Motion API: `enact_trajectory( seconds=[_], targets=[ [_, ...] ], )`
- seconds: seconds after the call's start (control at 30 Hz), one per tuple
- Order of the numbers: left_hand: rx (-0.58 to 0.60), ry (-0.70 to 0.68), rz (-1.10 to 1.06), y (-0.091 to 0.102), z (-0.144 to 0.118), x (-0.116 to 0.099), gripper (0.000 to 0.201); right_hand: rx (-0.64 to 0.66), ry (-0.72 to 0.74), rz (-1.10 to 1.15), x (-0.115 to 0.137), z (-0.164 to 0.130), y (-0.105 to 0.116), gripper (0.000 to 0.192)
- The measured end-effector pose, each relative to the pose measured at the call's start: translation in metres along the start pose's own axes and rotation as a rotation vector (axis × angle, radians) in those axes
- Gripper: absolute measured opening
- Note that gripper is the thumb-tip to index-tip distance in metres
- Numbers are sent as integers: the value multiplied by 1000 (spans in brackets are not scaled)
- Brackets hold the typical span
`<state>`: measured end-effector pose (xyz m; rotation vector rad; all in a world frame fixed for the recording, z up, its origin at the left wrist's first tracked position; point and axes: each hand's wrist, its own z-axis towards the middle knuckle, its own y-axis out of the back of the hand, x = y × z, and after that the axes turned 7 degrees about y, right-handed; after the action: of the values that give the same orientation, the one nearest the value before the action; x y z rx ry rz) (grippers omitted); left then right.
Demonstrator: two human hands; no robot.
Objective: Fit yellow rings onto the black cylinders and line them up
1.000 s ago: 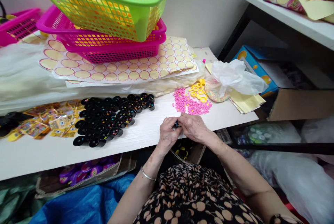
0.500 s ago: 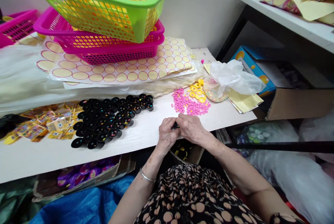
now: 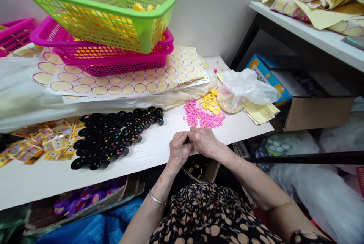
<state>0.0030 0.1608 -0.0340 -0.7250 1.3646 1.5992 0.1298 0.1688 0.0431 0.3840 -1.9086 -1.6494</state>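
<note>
Small black piece (image 3: pixel 187 141), mostly hidden, pinched between the fingertips of the left hand (image 3: pixel 178 150) and right hand (image 3: pixel 204 141), only a dark sliver showing in the gap between the thumbs, shape and pose unclear

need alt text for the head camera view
Both hands, left and right, pinch a small dark part at a white table's edge. Black caps lie left, pink beads just beyond, stacked baskets behind.
</note>
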Motion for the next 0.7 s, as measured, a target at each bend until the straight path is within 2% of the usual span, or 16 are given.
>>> enact_trajectory(
  seconds=[0.1, 0.17, 0.27, 0.37, 0.5, 0.7],
  targets=[
    [4, 5, 23, 0, 0, 0, 20, -132, -20, 215, -25, -7, -6, 15],
    [-22, -1, 17, 0, 0, 1, 24, -257, -102, 280, -47, -9, -8, 13],
    [-44, -10, 13, -1, 0, 2, 26, -391, -430, 86, -81, -10, -7, 16],
    [-55, -11, 8, -2, 0, 4, 27, -369, -661, -114, -105, -10, -5, 20],
    [-74, -18, 5, -3, 0, 6, 32, -290, -688, -160, -119, -9, -5, 26],
    [-83, -23, 16, -4, 0, 6, 32, -217, -599, -196, -118, -2, -6, 24]
  ],
)
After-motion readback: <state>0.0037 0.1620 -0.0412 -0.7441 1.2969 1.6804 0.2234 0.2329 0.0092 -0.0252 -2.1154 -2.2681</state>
